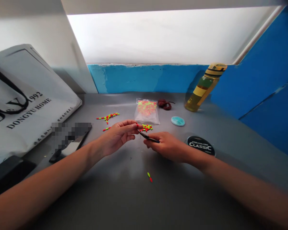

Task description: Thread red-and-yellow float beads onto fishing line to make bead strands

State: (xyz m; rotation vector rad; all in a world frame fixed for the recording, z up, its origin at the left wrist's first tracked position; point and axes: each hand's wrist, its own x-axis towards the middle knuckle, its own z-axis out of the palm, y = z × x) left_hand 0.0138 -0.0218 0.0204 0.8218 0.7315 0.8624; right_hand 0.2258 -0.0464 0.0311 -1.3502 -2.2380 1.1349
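Near the middle of the table, my left hand (pixel 121 134) pinches a small red bead-like float (pixel 137 125) between thumb and fingertips. My right hand (pixel 166 145) is closed around a dark, pointed scissors-like tool (pixel 149 138). Its tip reaches close to the red float; whether they touch is too small to tell. Just behind the fingertips lies a small pile of red and yellow-green floats (pixel 147 127). One red and yellow-green pair (pixel 149 177) lies nearer to me, and a group of joined pairs (pixel 108 117) is to the left.
A clear bag of floats (pixel 147 111) lies at the back beside dark red cord (pixel 165 104). Rightward are a light-blue disc (pixel 178 121), a black CLASSIC spool (pixel 201 145) and a bottle (pixel 203 89). On the left stand a phone (pixel 72 145) and a white bag (pixel 31 99).
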